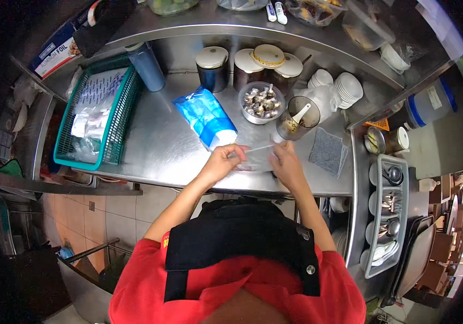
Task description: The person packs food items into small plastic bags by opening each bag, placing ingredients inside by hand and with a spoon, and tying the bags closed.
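Observation:
Stretched between both hands, just over the front of the steel counter, is a small clear plastic bag. My left hand pinches one side of it, and my right hand grips the other. Behind my left hand lies a blue plastic packet with white contents showing at its near end. A clear tub of small knotted plastic bundles stands farther back. Close behind my right hand is a tinted clear container, holding dark granular contents and a white spoon.
On the left sits a teal basket of bags, beside a blue bottle. Lidded jars and stacked white bowls line the back. A grey cloth and a cutlery tray are rightward; a steel shelf overhangs.

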`<state>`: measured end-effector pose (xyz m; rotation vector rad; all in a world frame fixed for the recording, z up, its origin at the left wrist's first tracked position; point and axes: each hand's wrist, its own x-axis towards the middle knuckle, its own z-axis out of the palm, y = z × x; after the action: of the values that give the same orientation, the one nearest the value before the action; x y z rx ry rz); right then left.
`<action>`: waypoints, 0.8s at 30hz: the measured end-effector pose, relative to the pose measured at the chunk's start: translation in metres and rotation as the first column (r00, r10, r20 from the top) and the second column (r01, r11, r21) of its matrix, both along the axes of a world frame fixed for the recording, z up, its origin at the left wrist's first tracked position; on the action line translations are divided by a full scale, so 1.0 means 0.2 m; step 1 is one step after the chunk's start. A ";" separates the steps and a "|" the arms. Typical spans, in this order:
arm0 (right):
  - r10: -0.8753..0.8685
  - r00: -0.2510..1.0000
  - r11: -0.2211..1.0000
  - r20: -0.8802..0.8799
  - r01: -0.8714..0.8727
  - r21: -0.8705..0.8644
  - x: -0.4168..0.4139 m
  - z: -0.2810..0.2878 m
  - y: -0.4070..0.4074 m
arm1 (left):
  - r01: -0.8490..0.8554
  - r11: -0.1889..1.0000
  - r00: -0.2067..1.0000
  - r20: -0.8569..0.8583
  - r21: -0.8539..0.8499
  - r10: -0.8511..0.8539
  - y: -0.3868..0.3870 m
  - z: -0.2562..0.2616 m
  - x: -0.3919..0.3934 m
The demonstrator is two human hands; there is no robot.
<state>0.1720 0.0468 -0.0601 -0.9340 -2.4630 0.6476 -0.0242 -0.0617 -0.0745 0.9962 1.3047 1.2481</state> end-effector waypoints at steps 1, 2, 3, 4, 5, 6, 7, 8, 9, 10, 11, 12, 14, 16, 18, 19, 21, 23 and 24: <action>0.000 1.000 1.000 0.000 0.000 0.004 0.00 -0.02 0.01 | 0.000 1.000 1.000 0.000 0.004 0.000 0.00 0.01 0.00; -0.028 0.999 1.000 0.022 0.027 0.014 0.00 -0.05 0.03 | 0.064 0.998 0.991 -0.120 0.001 -0.064 0.00 0.01 0.01; -0.051 0.998 0.999 0.046 0.051 0.020 -0.03 -0.03 0.02 | 0.123 0.992 0.964 -0.238 -0.014 -0.123 -0.01 0.03 0.01; -0.049 0.998 0.999 0.045 0.048 0.020 -0.04 0.01 0.01 | 0.187 0.982 0.847 -0.500 -0.032 -0.178 -0.01 0.05 0.00; -0.028 0.987 0.994 0.158 0.045 -0.104 -0.03 0.05 0.01 | 0.186 0.982 0.848 -0.500 -0.032 -0.177 -0.02 0.07 0.00; 0.007 0.964 0.973 0.267 0.056 -0.226 -0.04 0.11 -0.01 | 0.218 0.975 0.826 -0.527 -0.030 -0.201 -0.02 0.10 0.00; 0.008 0.963 0.972 0.268 0.055 -0.227 -0.03 0.13 -0.02 | 0.251 0.968 0.803 -0.552 -0.030 -0.225 -0.02 0.11 0.02; 0.026 0.980 0.974 0.199 0.020 -0.226 -0.03 0.14 -0.03 | 0.250 0.968 0.804 -0.550 -0.031 -0.225 0.00 0.13 0.02; 0.045 0.991 0.976 0.127 -0.016 -0.219 -0.03 0.16 -0.04 | 0.307 0.952 0.852 -0.446 -0.001 -0.275 0.05 0.15 0.01; 0.046 0.991 0.975 0.127 -0.018 -0.219 -0.04 0.15 -0.04 | 0.358 0.933 0.884 -0.335 0.034 -0.327 0.09 0.16 0.01; 0.020 0.998 0.965 0.062 -0.003 -0.263 -0.04 0.15 -0.05 | 0.356 0.934 0.884 -0.335 0.033 -0.325 0.12 0.16 0.02; -0.007 1.000 0.952 -0.003 0.006 -0.307 -0.05 0.14 -0.05 | 0.251 0.968 0.909 -0.340 -0.014 -0.240 0.15 0.13 0.03; -0.017 0.996 0.959 -0.085 -0.008 -0.282 -0.06 0.10 -0.03 | 0.112 0.994 0.950 -0.293 -0.011 -0.110 0.18 0.03 0.04; -0.053 0.986 0.965 -0.160 0.009 -0.263 -0.02 0.02 0.02 | 0.098 0.993 0.946 -0.303 -0.059 -0.111 0.18 0.03 0.06; 0.006 0.998 0.988 -0.057 -0.015 -0.156 0.02 -0.04 0.07 | 0.075 0.991 0.942 -0.318 -0.107 -0.105 0.18 0.01 0.07; 0.005 0.998 0.987 -0.058 -0.014 -0.157 0.01 -0.06 0.07 | 0.064 0.998 0.897 -0.436 -0.022 -0.067 0.17 -0.04 0.05; -0.062 0.996 0.993 0.056 0.067 -0.094 -0.01 -0.08 0.07 | 0.064 0.996 0.838 -0.545 0.063 -0.020 0.17 -0.10 0.05; -0.072 0.997 0.988 0.009 0.073 -0.133 -0.01 -0.10 0.07 | 0.058 0.994 0.812 -0.583 0.087 0.003 0.17 -0.12 0.05; -0.084 0.996 0.982 -0.037 0.077 -0.172 -0.01 -0.11 0.06 | 0.059 0.995 0.812 -0.583 0.086 0.003 0.17 -0.13 0.04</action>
<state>0.1695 0.0592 -0.0820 -1.0661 -2.3466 0.8520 -0.0162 -0.0283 -0.1005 1.5494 1.6940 1.0207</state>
